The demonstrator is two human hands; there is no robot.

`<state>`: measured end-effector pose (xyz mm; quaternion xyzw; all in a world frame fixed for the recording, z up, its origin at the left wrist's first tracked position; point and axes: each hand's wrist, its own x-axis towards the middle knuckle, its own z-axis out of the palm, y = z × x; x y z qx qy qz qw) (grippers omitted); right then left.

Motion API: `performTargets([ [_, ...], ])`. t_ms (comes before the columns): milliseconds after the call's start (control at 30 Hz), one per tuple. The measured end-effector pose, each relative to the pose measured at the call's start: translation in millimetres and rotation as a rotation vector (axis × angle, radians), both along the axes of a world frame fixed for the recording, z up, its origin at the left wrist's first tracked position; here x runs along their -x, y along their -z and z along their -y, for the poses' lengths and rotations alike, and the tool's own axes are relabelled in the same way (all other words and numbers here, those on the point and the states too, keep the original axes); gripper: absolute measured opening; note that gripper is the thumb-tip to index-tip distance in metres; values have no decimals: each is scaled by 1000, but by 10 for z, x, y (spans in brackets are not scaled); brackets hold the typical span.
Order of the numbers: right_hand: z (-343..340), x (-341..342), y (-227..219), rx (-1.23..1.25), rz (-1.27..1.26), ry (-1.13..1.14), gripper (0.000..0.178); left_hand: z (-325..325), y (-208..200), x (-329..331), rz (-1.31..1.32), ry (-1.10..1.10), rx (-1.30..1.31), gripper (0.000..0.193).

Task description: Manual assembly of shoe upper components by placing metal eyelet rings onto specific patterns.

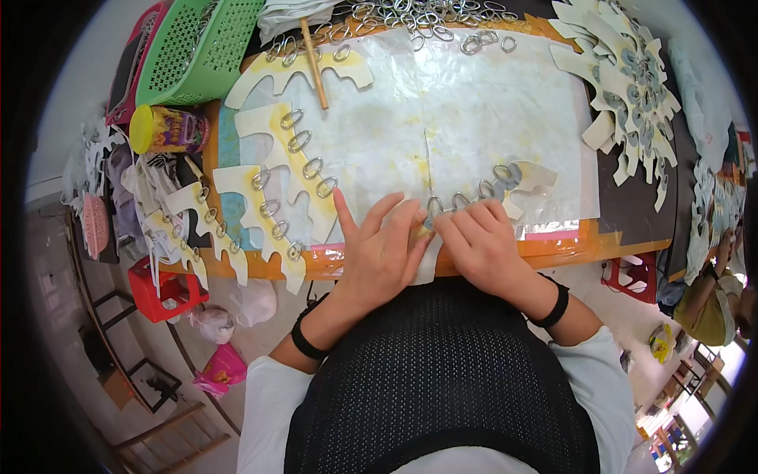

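A cream notched strip (539, 178) with oval metal rings (502, 172) along its edge lies at the near side of the table, curving down toward me. My left hand (377, 249) pinches it near its lower end with thumb and forefinger, the little finger held out. My right hand (483, 243) has its fingers curled over the same strip, close beside the left; the exact grip is hidden under the knuckles. Left of my left hand, another notched strip (276, 126) with yellow glue-like stains carries several rings. More such strips (254, 201) lie farther left.
A wooden stick (313, 67) rests across the far-left strip. Loose metal rings (418, 20) heap at the back. A pile of notched strips (632, 87) covers the right side. Left stand a green basket (197, 59) and a yellow-lidded jar (170, 129); a red stool (167, 291) is below.
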<state>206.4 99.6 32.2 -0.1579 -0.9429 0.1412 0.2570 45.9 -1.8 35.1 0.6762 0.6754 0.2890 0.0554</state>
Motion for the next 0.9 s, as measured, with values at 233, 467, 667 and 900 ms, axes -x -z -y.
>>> performTargets([
  [233,18,30,49,88,-4,130,24,-97,-172,-15,6,14,64,30],
  [467,-27,-43,-138,337,-46,76,28,-130,-158,6,-35,43,79,22],
  [667,-35,-64,-35,223,-5,47,32,-60,-102,18,-83,74,60,22],
  [900,-72,-166,-47,114,78,-66,25,92,-90,39,-203,88,0,30],
])
